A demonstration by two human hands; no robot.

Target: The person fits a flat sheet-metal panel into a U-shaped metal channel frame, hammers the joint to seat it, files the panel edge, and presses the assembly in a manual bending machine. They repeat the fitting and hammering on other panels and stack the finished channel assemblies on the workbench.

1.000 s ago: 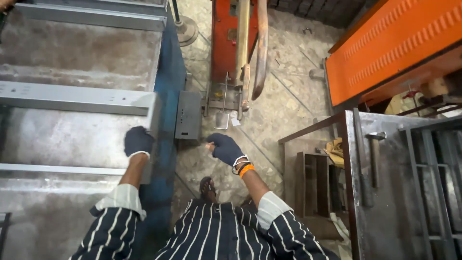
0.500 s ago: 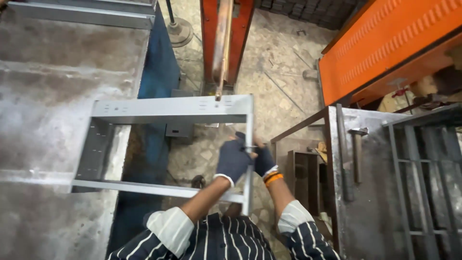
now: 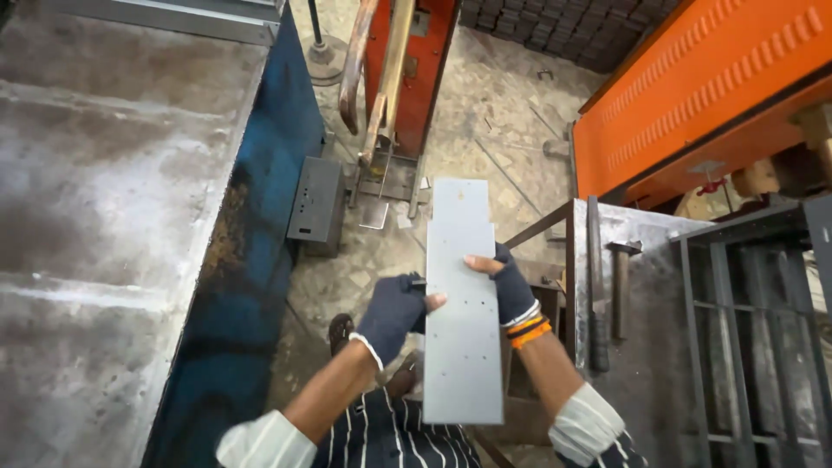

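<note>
Panel point(image 3: 462, 329), grey sheet metal with small holes, now sits upright between both gloved hands, held over the floor point(image 3: 485, 130) in front of the person's striped shirt. Half a second earlier the hands gripped an open rectangular frame; that frame is out of view, and a flat panel has taken its place. The left hand point(image 3: 394, 314) clasps the panel's left edge, fingertips curled onto its face. The right hand point(image 3: 510, 290) clamps the right edge, thumb lying across the front. To the left stands the steel table point(image 3: 113, 217) with its blue side. Far ahead is an orange machine point(image 3: 407, 61); right, a hammer point(image 3: 620, 286) lies on a metal surface. The change suggests handling has moved to a new piece.
</note>
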